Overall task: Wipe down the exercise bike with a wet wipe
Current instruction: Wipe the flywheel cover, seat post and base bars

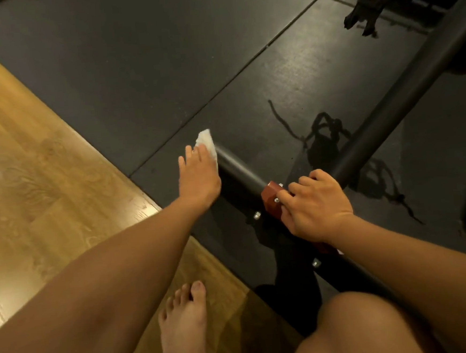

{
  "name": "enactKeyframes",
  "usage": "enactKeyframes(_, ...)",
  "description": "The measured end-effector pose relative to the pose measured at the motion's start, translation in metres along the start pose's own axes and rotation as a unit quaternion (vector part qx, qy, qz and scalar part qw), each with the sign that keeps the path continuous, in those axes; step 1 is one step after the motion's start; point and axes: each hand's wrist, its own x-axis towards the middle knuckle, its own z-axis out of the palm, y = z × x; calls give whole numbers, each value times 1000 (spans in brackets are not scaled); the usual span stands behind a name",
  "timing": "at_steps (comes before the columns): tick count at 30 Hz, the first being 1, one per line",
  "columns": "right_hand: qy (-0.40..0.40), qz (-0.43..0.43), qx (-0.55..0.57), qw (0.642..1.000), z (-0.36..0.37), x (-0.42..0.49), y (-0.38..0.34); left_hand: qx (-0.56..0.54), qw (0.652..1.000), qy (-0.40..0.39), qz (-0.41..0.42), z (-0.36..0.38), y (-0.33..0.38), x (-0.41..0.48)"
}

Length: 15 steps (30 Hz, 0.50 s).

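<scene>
The exercise bike's black base bar (238, 169) lies low over the dark mat, joined by a red bracket (272, 198) to a long black frame tube (388, 114) that runs up to the right. My left hand (198, 179) reaches to the bar's far end, its straight fingers pressing a white wet wipe (206, 140) against the end. My right hand (316, 206) grips the red bracket at the joint, fingers curled over it.
A dark rubber mat (161, 56) with wet streaks lies under the bike. Wooden floor (31, 178) borders it on the left. A pedal (366, 7) hangs at the top right. My bare foot (184, 327) and knee (358, 328) are close below.
</scene>
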Motion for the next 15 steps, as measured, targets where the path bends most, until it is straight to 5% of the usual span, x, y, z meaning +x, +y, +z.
enactKeyframes(5,10,11,-20,1000,4,0,-3,-51,977,-10,208,41,49,-67)
enactKeyframes(8,19,16,-27,999,8,2,-3,-35,972,0,232,40,47,-66)
enactKeyframes(12,11,9,-37,999,8,1,-1,-93,996,-8,13,18,21,-22)
enactKeyframes(15,9,8,-41,999,7,2,-2,-277,942,-42,-186,2,51,-4)
